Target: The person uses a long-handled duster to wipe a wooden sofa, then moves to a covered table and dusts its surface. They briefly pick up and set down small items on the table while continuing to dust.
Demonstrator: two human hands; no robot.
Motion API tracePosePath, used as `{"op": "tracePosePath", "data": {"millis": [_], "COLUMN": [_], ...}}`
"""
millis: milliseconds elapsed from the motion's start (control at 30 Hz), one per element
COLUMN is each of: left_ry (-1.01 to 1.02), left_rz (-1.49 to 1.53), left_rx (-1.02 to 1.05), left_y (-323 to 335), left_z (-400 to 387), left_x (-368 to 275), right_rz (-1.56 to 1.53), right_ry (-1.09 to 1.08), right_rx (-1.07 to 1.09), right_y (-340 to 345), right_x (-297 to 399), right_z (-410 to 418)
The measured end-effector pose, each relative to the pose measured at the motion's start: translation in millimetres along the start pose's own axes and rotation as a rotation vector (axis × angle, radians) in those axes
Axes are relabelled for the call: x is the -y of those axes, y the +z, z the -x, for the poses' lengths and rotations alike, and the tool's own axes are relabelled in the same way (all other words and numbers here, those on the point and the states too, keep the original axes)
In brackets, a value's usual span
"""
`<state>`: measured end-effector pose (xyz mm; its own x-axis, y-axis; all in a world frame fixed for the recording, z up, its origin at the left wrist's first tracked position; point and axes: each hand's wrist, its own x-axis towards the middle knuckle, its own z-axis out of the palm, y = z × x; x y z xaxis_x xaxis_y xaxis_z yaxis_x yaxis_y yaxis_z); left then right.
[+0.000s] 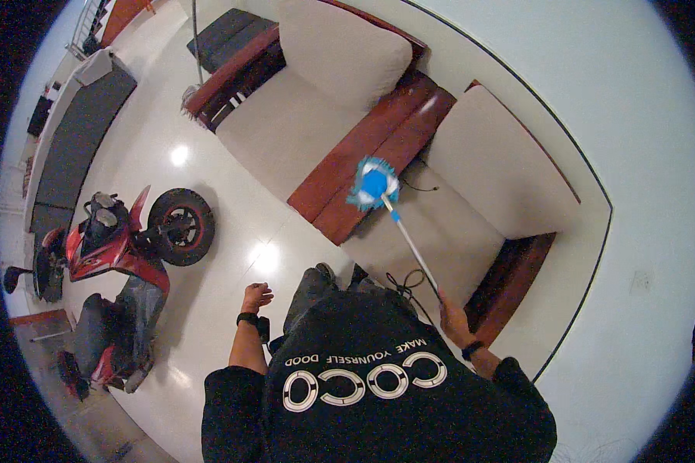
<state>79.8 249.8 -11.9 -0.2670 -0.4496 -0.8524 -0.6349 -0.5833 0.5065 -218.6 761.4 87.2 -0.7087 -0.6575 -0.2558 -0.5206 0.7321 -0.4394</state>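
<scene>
My right hand (pixel 454 320) is closed around the pale pole of a duster mop (pixel 412 243). The mop's blue head (pixel 374 182), fringed in teal and white, lies over the edge of the dark red wooden console (pixel 347 199) between two beige sofa seats. Whether it touches the wood cannot be told. Out to the side, above the floor, my left hand (pixel 258 295) holds nothing, its fingers loosely bent and apart. A thin dark cable (pixel 406 283) loops over the near seat cushion (pixel 434 231), and a short cord end shows beside the mop head.
A red and black motor scooter (pixel 113 249) stands at the left on pale floor tiles. Beyond it runs a long grey-fronted counter (pixel 75 139). Another mop's strings (pixel 191 99) and upright pole are by the far wooden armrest (pixel 231 72). A white wall (pixel 625 144) stands behind the sofa.
</scene>
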Motion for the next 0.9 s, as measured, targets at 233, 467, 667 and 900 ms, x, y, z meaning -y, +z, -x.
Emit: {"op": "tracePosePath", "data": {"millis": [233, 467, 667, 900], "left_ry": [-0.093, 0.015, -0.065, 0.001], "left_rz": [0.047, 0.091, 0.232, 0.329], "left_rx": [0.02, -0.001, -0.03, -0.241], "left_y": [-14, -49, -148, -284], "left_z": [-6, -30, -64, -86], "left_x": [0, -20, -17, -50], "right_rz": [0.278, -0.119, 0.043, -0.309], "right_ry": [-0.049, 0.178, -0.173, -0.499], "right_rx": [0.164, -0.07, -0.043, 0.167], "right_y": [-34, -23, 27, 66], "right_x": [-4, 57, 162, 362], "right_z": [-21, -134, -157, -307]}}
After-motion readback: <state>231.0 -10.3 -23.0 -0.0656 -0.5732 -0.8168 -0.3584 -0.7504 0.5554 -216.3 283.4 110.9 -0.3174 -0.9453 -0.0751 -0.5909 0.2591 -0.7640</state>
